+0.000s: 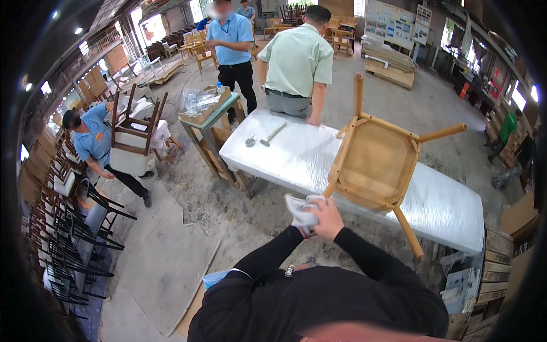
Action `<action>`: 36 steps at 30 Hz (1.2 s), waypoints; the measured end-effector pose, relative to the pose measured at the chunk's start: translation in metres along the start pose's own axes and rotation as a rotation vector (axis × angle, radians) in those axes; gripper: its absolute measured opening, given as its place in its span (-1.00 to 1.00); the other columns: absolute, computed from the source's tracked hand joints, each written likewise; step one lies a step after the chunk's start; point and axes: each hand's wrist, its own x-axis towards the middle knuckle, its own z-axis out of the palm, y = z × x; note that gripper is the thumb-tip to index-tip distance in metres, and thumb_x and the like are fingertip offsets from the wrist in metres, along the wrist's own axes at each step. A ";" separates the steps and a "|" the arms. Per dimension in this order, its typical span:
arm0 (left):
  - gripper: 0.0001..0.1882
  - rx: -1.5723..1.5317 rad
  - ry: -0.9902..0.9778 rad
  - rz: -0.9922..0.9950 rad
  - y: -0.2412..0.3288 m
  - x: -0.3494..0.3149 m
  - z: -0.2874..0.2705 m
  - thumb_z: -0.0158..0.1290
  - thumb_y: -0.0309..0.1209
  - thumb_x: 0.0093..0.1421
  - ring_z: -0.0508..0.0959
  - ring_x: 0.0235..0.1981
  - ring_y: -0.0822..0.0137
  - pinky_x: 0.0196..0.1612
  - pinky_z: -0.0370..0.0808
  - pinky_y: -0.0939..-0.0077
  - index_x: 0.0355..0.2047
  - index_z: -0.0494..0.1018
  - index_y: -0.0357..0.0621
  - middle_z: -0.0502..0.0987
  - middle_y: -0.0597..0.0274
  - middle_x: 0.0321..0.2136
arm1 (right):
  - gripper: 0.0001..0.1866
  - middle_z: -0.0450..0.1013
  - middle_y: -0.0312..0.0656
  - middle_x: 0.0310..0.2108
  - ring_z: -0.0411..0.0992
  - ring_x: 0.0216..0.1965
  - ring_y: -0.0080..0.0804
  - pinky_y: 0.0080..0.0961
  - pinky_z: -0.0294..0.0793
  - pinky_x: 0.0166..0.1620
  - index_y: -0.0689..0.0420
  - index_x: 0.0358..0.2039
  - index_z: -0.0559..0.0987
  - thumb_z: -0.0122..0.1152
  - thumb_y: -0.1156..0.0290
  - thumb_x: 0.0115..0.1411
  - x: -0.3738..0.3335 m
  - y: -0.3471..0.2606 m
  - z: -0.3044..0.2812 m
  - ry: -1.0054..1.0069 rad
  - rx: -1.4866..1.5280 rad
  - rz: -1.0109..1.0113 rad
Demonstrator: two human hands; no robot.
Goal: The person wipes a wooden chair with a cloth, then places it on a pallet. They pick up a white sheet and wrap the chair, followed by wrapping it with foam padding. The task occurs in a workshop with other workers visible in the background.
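Observation:
White cloth, which looks like a work glove (301,210), covers most of my left hand (306,230), so its fingers are hidden. My right hand (327,219) is bare and its fingers close on the white cloth against the left. Just beyond both hands, an upside-down wooden stool (373,162) rests on a long padded bench (450,199) wrapped in clear plastic. Its legs point up and outward, one toward me. A hammer (274,134) and a small round metal piece (250,141) lie on the bench's left end.
A person in pale green (296,62) leans on the bench's far side. Another in blue (231,34) stands behind a small table (209,114) bearing a box. At left, a person (94,134) is beside an upturned chair (134,142). Stacked chairs (85,228) line the left; wooden slats (496,265) stand right.

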 end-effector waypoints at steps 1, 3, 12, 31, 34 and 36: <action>-0.29 0.138 -0.331 0.232 0.000 0.004 0.002 -0.28 0.28 0.25 0.34 0.20 0.13 0.27 0.25 -0.01 0.23 0.24 0.14 0.34 0.19 0.19 | -0.70 0.44 -0.30 -0.19 0.36 -0.07 -0.14 -0.27 0.47 -0.10 -0.02 -0.25 0.62 0.25 0.28 -0.07 -0.005 0.002 0.006 0.021 -0.021 0.016; -0.30 0.467 -0.055 0.184 -0.005 0.007 0.002 -0.27 0.28 0.24 0.36 0.19 0.13 0.28 0.22 0.02 0.22 0.25 0.15 0.35 0.20 0.17 | -0.71 0.44 -0.29 -0.20 0.36 -0.07 -0.13 -0.28 0.47 -0.11 0.00 -0.27 0.62 0.25 0.29 -0.06 -0.004 0.009 0.018 0.005 -0.035 0.137; -0.32 -0.005 0.107 -0.014 0.006 0.026 -0.012 -0.26 0.29 0.22 0.39 0.16 0.11 0.23 0.20 -0.16 0.10 0.40 0.14 0.47 0.22 0.09 | -0.62 0.39 -0.25 -0.03 0.28 0.04 -0.14 -0.16 0.36 -0.03 0.00 -0.21 0.59 0.28 0.20 -0.10 0.012 0.005 0.005 -0.251 -0.112 0.130; -0.51 0.282 0.790 0.291 0.011 0.003 0.051 -0.17 0.02 0.37 0.42 -0.02 0.42 0.06 0.31 0.49 -0.01 0.44 -0.12 0.48 0.34 -0.06 | -0.49 0.37 -0.10 0.00 0.32 0.03 -0.01 -0.16 0.39 0.07 0.21 -0.05 0.52 0.23 0.07 0.13 -0.002 0.055 0.040 -0.118 0.202 0.595; -0.46 0.479 0.861 0.185 0.009 0.005 0.035 -0.13 0.00 0.35 0.31 0.13 0.36 0.18 0.17 0.44 0.15 0.36 -0.14 0.37 0.23 0.10 | -0.43 0.34 0.20 0.07 0.41 -0.01 0.13 -0.15 0.43 0.04 0.28 -0.13 0.60 0.06 -0.05 0.24 0.019 0.079 0.025 -0.210 0.134 1.109; -0.44 0.805 0.817 0.211 0.014 0.007 0.021 -0.11 -0.06 0.34 0.23 0.22 0.25 0.26 0.10 0.35 0.23 0.30 -0.13 0.31 0.15 0.18 | -0.43 0.26 0.27 0.13 0.40 0.03 0.17 -0.09 0.43 0.03 0.23 -0.14 0.63 0.02 -0.07 0.24 0.021 0.077 0.015 -0.339 0.255 1.015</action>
